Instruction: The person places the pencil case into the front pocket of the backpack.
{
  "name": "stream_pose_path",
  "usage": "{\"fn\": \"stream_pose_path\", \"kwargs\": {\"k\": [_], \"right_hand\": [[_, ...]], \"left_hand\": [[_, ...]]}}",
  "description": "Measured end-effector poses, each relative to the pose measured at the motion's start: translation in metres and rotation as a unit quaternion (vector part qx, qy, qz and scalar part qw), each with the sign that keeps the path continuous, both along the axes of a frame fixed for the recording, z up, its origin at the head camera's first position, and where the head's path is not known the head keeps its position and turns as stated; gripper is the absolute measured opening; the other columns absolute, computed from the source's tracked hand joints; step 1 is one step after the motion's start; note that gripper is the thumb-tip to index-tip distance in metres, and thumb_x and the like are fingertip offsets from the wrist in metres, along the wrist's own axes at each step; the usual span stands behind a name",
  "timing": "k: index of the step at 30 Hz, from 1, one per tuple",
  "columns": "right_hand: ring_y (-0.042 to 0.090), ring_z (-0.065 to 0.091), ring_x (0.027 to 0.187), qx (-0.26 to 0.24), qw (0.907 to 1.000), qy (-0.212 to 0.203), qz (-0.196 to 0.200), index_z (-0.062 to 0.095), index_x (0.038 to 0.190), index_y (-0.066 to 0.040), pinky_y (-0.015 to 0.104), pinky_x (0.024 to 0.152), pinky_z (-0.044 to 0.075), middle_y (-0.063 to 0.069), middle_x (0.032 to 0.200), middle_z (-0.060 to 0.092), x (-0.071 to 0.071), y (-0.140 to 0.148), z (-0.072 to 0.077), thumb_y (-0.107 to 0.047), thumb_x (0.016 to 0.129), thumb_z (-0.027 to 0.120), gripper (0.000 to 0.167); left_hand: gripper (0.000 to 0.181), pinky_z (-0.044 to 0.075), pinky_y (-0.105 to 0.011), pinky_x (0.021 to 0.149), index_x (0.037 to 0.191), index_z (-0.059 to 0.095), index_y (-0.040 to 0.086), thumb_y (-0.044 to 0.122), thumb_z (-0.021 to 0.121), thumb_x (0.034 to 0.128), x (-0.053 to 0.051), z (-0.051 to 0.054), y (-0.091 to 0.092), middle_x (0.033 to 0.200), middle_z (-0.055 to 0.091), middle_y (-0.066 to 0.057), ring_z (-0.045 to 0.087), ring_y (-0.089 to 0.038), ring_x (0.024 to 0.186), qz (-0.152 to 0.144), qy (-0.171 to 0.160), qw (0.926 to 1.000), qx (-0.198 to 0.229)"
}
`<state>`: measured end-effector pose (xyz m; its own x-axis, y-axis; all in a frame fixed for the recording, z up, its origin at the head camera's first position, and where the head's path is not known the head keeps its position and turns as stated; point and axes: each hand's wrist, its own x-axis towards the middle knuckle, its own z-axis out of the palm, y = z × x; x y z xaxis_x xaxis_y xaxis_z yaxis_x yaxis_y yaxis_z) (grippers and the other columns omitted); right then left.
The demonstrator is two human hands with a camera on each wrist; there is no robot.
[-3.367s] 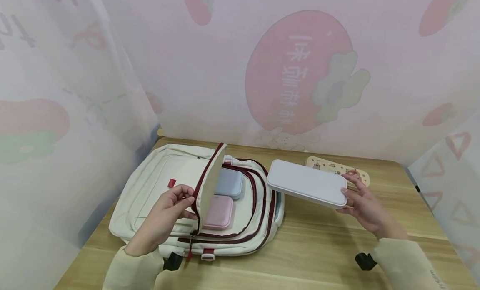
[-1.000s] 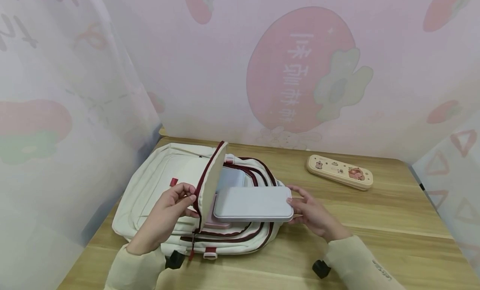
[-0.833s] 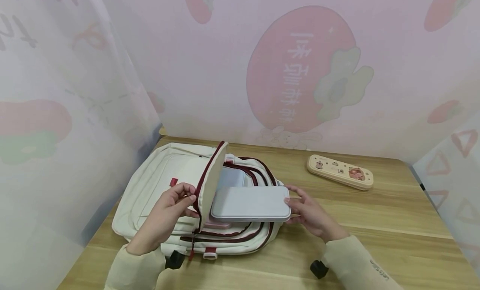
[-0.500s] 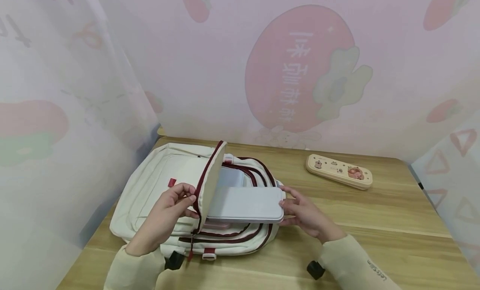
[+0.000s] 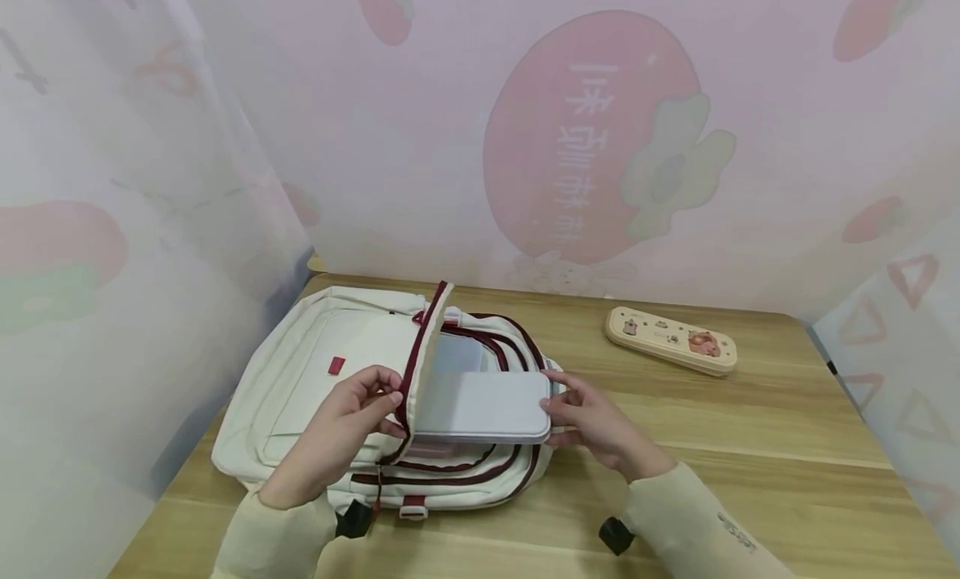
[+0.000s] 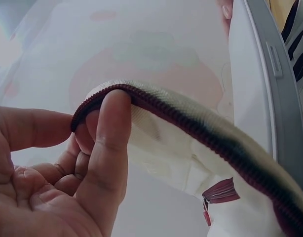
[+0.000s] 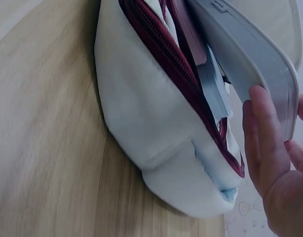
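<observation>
A cream backpack (image 5: 311, 387) with dark red zips lies on the table, its front pocket unzipped. My left hand (image 5: 348, 421) pinches the zipped edge of the pocket flap (image 5: 426, 371) and holds it raised; the left wrist view shows thumb and fingers on either side of the zip (image 6: 186, 126). Between thumb and fingers, my right hand (image 5: 596, 429) grips the right end of a flat, pale grey-white rectangular case (image 5: 487, 404). The case's left end is hidden behind the flap. Underneath, a light blue case (image 5: 459, 354) and a pink case (image 5: 435, 451) show partly in the pocket.
On the wooden table (image 5: 720, 454), a long cream case with cartoon prints (image 5: 671, 340) lies at the back right. A printed curtain (image 5: 420, 146) hangs behind the table and along its sides. A red zip pull (image 5: 378, 500) dangles at the backpack's near side.
My right hand has carried the pale case left from over the table, and its left end has slid behind the flap. My left hand keeps its pinch on the flap.
</observation>
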<state>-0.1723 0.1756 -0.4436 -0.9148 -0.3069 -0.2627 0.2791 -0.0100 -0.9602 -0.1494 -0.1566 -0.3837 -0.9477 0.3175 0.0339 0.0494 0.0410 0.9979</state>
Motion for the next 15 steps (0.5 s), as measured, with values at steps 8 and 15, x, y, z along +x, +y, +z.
{"fn": "stream_pose_path", "kwargs": {"k": [8,15], "right_hand": [[0.017,0.065,0.087,-0.003,1.0,0.001,0.001,0.032,0.156,0.003,0.031,0.07,0.063,0.013,0.105,0.054,-0.006,-0.028,-0.001,-0.002,0.103,0.057,0.059],[0.015,0.063,0.083,-0.002,0.9999,0.003,0.012,0.033,0.156,0.003,0.03,0.067,0.062,0.012,0.103,0.058,-0.011,-0.054,-0.003,-0.004,0.103,0.059,0.059]], "left_hand": [[0.01,0.062,-0.034,0.071,0.11,0.047,-0.011,-0.002,0.049,0.1061,0.0,0.002,0.002,0.094,0.049,-0.01,0.058,-0.016,0.079,-0.011,-0.009,0.9999,-0.008],[0.011,0.062,-0.033,0.071,0.111,0.048,-0.012,-0.002,0.05,0.1056,-0.001,0.001,0.003,0.094,0.049,-0.011,0.057,-0.016,0.08,-0.015,-0.004,0.9998,-0.009]]}}
